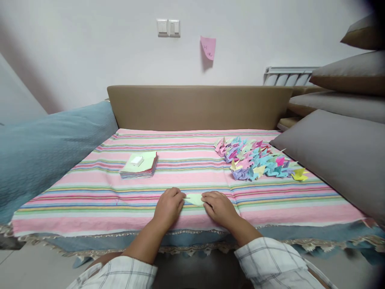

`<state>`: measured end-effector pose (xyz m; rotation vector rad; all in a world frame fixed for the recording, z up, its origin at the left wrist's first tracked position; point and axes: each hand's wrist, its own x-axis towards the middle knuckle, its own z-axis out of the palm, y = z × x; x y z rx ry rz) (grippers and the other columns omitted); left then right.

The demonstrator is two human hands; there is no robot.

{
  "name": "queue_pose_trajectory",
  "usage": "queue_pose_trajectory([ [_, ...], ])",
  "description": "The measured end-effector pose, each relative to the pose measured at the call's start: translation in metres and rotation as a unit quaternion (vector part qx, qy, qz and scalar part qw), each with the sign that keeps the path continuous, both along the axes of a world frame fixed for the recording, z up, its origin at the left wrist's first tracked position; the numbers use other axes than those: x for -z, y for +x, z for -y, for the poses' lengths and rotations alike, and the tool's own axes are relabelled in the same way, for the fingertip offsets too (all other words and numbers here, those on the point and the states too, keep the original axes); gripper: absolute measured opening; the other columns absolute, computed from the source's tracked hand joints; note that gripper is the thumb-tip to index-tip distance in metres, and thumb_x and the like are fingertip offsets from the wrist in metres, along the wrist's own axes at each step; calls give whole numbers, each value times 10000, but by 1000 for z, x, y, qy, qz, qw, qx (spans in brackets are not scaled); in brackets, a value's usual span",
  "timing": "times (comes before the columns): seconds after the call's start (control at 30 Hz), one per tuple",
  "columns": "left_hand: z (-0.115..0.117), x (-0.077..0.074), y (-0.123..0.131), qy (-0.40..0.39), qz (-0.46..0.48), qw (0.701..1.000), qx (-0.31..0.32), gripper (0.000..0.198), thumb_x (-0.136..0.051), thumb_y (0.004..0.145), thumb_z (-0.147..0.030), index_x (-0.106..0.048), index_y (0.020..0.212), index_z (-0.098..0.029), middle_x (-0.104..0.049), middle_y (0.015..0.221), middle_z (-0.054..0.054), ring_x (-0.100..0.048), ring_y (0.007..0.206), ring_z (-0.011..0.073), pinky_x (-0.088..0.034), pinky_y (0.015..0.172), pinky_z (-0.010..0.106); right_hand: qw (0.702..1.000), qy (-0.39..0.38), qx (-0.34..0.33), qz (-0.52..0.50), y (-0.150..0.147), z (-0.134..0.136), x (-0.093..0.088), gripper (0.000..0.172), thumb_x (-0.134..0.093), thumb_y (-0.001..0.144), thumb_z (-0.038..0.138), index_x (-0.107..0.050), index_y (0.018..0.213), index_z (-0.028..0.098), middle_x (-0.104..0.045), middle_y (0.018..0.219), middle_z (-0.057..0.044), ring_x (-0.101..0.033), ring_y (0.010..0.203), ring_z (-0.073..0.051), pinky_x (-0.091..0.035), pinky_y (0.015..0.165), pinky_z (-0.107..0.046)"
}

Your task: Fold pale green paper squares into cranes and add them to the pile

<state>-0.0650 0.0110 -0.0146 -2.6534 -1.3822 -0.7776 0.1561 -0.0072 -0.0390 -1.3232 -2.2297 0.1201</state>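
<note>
The left hand [169, 206], fingers curled, grips the left end of a small, folded, pale green paper [194, 199]; the right hand [220, 206], also curled, holds its right end. Just below runs the front edge of a pink, multicoloured striped cloth [186, 160], which stretches ahead between a square coloured-paper stack [148, 162] and multicoloured folded-paper birds [253, 160].

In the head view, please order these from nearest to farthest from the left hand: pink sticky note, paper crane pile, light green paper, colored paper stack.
From the left hand:
1. Light green paper, at its fingertips, between both hands.
2. Colored paper stack, ahead and left.
3. Paper crane pile, ahead and right.
4. Pink sticky note, up on the wall.
</note>
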Motion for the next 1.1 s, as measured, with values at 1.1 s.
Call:
queue_pose_trajectory([
  [1.1, -5, 12, 27, -79, 55, 991, 95, 106, -652, 743, -285, -679, 810, -208, -674, 893, 42, -583, 852, 193, -424, 795, 348, 997, 20, -43, -60, 1, -7, 5, 89, -626, 783, 238, -675, 857, 226, -679, 951, -42, -574, 897, -187, -412, 822, -342],
])
